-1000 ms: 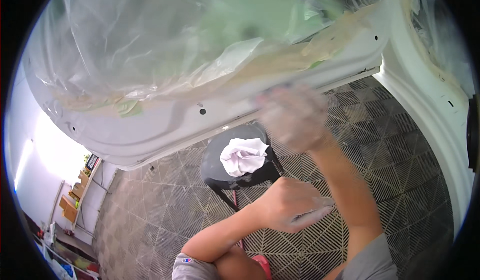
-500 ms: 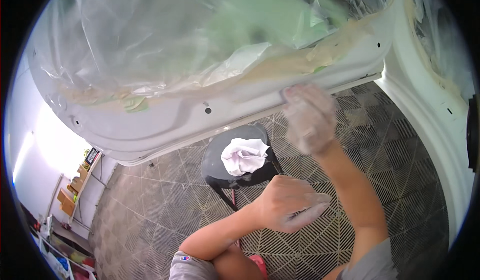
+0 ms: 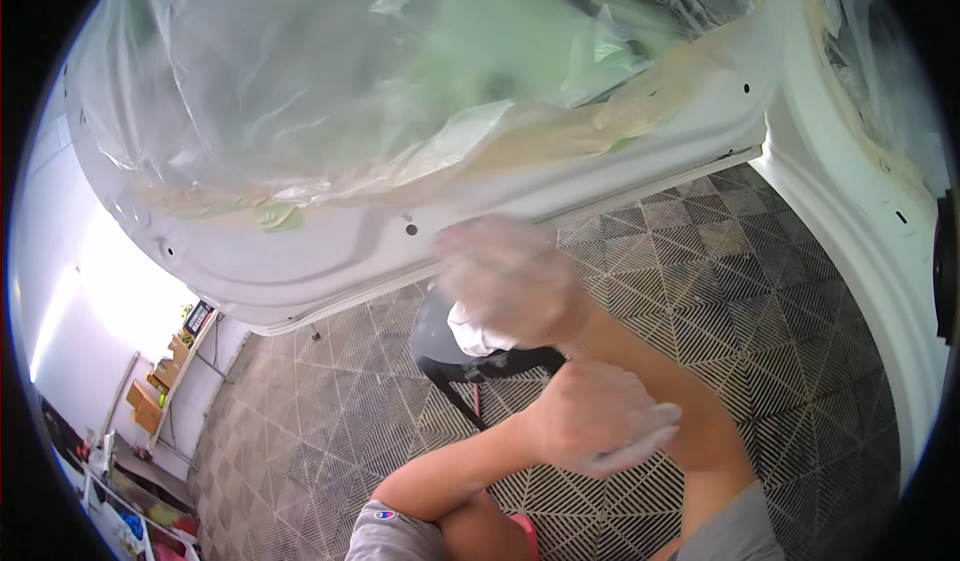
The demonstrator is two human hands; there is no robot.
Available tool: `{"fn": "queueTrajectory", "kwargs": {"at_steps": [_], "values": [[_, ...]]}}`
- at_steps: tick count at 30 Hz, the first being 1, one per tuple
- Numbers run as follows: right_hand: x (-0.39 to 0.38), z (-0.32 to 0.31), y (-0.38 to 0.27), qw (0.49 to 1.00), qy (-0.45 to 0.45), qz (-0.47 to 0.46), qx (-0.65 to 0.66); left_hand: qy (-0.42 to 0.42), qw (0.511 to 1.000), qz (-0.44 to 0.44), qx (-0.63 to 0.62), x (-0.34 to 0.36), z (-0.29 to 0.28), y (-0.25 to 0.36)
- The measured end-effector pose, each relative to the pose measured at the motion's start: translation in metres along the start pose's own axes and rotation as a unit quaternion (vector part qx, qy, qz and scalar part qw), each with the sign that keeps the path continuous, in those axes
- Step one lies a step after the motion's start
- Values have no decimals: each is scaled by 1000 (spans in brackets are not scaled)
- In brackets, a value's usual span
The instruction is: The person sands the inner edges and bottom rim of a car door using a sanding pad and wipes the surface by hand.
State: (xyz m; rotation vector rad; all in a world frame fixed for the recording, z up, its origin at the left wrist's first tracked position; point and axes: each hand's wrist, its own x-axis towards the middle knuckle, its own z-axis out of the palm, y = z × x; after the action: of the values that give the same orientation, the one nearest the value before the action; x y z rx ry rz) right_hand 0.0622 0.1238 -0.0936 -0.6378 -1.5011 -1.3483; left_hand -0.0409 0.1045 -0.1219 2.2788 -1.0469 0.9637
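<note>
My right hand (image 3: pixel 510 276), pale with dust and smeared by motion, is at the lower edge of a white car door panel (image 3: pixel 345 251). Whether it touches the panel or holds anything is too blurred to tell. Its wrist crosses in front of a black stool (image 3: pixel 432 333), on which lies a crumpled white cloth (image 3: pixel 470 336), partly hidden by that hand. Lower down, my left hand (image 3: pixel 605 419) hangs beside my right forearm, its dusty fingers curled together and nothing visible in them.
Clear plastic sheeting (image 3: pixel 290 71) and tan masking tape (image 3: pixel 440 176) cover the upper door. A white door frame (image 3: pixel 850 191) curves down at the right. Grey floor tiles (image 3: pixel 330 411) lie below. Boxes (image 3: pixel 145 408) stand on a shelf at the left, near a cluttered cart (image 3: pixel 130 521).
My right hand has swept left along the door's lower edge and now covers part of the stool and cloth. My left hand has shifted slightly right.
</note>
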Motion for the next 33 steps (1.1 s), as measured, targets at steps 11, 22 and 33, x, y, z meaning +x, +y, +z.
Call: {"fn": "queueTrajectory", "kwargs": {"at_steps": [11, 22, 33], "values": [[-42, -67, 70, 976, 77, -53, -196, 65, 993, -1, 100, -7, -15, -4], [-57, -161, 117, 927, 20, -25, -374, 139, 843, -61, 516, -10, -40, -28], [-3, -156, 104, 879, 363, 249, -182, 82, 777, -144, 607, 22, 4, -73]]}}
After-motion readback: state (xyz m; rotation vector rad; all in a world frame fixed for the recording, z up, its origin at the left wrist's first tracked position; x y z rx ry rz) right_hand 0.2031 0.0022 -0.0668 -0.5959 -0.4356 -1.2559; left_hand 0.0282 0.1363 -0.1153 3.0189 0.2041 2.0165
